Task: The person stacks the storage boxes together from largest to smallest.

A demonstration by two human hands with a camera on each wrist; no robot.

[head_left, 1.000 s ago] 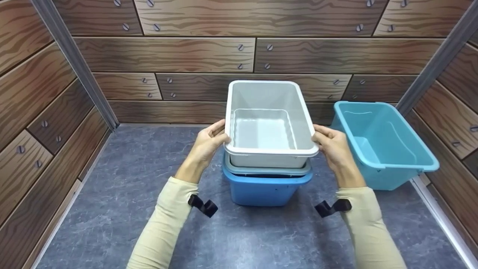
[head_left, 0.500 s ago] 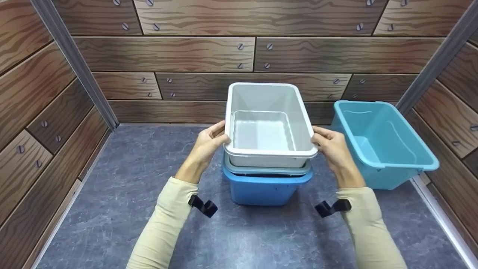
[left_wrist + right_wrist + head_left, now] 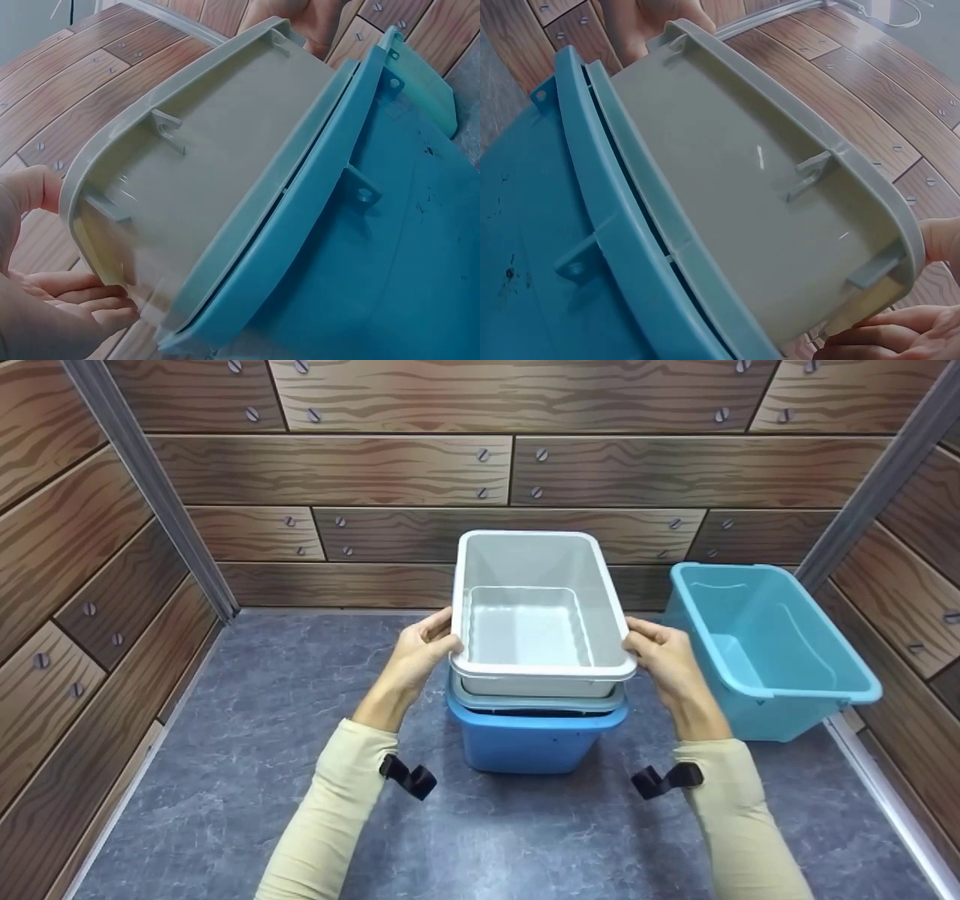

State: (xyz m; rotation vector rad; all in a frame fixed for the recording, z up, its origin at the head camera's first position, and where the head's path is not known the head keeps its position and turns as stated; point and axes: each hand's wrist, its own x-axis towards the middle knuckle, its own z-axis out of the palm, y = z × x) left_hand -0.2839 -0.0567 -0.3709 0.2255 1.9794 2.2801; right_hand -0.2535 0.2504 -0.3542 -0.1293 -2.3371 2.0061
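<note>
Both hands' (image 3: 415, 656) (image 3: 665, 658) fingers (image 3: 448, 644) pinch a grey bin (image 3: 536, 619), wood-print walls (image 3: 420, 472) bordering marbled flooring (image 3: 495, 832).

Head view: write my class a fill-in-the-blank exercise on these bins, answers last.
The number of hands gripping the pale grey rectangular plastic bin is ____.
Of the grey bin and the blue rectangular plastic bin, the higher one is ____.
In this view, the turquoise rectangular plastic bin stands to the blue bin's ____.
Missing words: two; grey; right.

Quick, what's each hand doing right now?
Left hand: holding the pale gray bin by its left rim.
Right hand: holding the same bin's right rim.
</note>
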